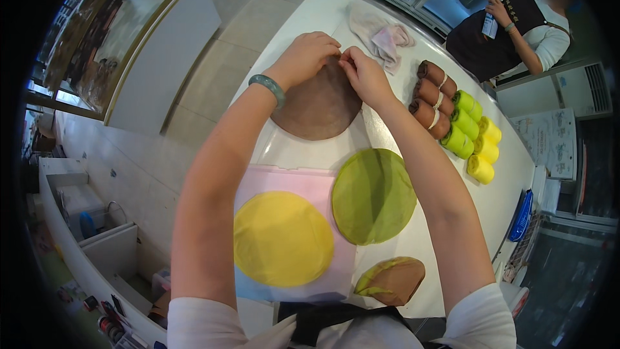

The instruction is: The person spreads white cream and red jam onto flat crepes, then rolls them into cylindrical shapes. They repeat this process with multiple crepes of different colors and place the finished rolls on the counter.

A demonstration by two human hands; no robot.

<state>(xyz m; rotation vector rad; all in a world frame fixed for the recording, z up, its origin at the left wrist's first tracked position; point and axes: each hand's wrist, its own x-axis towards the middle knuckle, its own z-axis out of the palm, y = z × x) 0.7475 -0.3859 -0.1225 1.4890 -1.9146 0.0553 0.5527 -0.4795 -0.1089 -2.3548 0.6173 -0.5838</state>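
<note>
A round brown crepe [320, 106] lies flat toward the far part of the white table. My left hand [305, 58], below a green bangle, has its fingers bent and pressed down at the crepe's far edge. Beside it, my right hand [367, 76] pinches that same edge, thumb against fingertips. The two hands nearly meet, and the fingertips partly hide the rim. Nearer to me lie a round yellow crepe [284, 239] and a round green crepe [374, 197]. A folded brown and green piece [392, 280] sits by the table's near edge.
Rolled brown [431, 118], green [457, 142] and yellow [480, 169] crepes stand in rows at the right. A crumpled cloth [387, 39] lies at the far end. Another person in a dark apron [497, 32] stands beyond the table, holding a phone.
</note>
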